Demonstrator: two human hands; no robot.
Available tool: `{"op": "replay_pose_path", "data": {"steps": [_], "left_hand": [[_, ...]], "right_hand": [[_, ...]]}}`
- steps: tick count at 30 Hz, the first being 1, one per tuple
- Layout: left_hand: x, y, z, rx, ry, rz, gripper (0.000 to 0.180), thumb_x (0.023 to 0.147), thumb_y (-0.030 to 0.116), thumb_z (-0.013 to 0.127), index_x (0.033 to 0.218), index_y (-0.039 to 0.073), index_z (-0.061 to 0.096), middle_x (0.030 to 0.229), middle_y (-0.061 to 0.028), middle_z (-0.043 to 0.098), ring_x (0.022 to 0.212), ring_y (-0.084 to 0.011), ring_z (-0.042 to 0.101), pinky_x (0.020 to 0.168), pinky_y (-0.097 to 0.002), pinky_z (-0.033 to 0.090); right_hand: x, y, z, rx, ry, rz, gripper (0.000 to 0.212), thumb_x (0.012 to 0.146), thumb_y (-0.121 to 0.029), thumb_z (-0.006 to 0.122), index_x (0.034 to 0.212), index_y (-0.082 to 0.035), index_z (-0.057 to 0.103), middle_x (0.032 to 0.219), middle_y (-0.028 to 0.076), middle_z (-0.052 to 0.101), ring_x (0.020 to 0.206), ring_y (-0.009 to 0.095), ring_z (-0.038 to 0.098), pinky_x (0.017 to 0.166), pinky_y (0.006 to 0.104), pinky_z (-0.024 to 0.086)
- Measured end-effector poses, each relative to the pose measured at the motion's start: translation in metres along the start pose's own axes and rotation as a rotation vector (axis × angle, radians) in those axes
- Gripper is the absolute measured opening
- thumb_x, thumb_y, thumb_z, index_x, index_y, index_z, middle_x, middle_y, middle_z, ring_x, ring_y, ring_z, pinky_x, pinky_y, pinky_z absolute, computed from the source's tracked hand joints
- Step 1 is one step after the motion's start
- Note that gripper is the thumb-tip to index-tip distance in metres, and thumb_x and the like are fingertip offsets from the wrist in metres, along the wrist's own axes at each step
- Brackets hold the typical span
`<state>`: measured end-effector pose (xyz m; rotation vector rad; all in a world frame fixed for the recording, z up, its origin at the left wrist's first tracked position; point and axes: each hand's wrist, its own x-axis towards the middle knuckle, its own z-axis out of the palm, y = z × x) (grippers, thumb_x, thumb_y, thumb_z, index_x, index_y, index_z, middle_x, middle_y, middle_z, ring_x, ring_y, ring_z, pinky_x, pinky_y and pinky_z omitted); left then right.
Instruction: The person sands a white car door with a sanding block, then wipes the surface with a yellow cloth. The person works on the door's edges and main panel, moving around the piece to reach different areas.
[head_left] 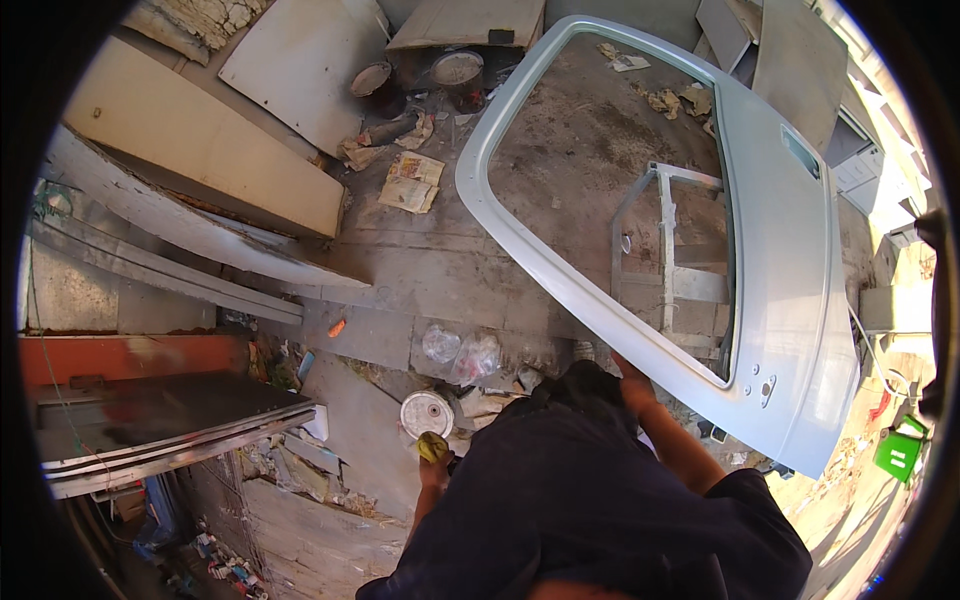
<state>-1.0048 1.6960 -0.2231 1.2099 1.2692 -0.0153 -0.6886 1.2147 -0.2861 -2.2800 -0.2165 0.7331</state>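
Note:
A pale silver-blue vehicle door (785,270) with an open window frame lies raised on a metal stand (668,255), to the right ahead of me. My right hand (633,388) is at the near edge of the window frame, one finger stretched along it; whether it presses on the edge I cannot tell. Low on the left, my left hand (434,474) is closed round a crumpled yellow-green cloth (432,446), away from the door. Beyond that cloth is a round whitish bucket lid (427,414).
Clear plastic bags (474,358) and torn newspaper (411,182) litter the concrete floor. Two dirty buckets (458,78) stand far ahead. Large panels (205,135) lean at the left, above a dark stacked sheet (170,410). A green container (902,448) sits at the far right.

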Motion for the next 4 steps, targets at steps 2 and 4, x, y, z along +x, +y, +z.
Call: {"op": "replay_pose_path", "data": {"steps": [2, 4], "left_hand": [[-0.001, -0.014, -0.003, -0.087, 0.008, -0.041, 0.067, 0.089, 0.003, 0.087, 0.148, 0.009, 0.058, 0.115, -0.0067, 0.075, 0.097, -0.0225, 0.077, 0.084, -0.0407, 0.065], [-0.002, -0.016, 0.005, -0.106, -0.034, -0.039, 0.065, 0.091, 0.004, 0.087, 0.148, 0.008, 0.058, 0.116, -0.0100, 0.075, 0.097, -0.0256, 0.078, 0.087, -0.0440, 0.067]], "right_hand": [[0.002, -0.021, -0.003, -0.051, -0.009, 0.046, 0.079, 0.104, -0.028, 0.074, 0.178, -0.018, 0.046, 0.183, 0.021, 0.043, 0.173, 0.043, 0.030, 0.143, 0.0501, 0.023], [0.014, -0.004, -0.003, -0.314, -0.072, 0.021, 0.084, 0.102, -0.020, 0.068, 0.181, -0.020, 0.041, 0.185, 0.021, 0.039, 0.174, 0.040, 0.030, 0.142, 0.0436, 0.026]]}}
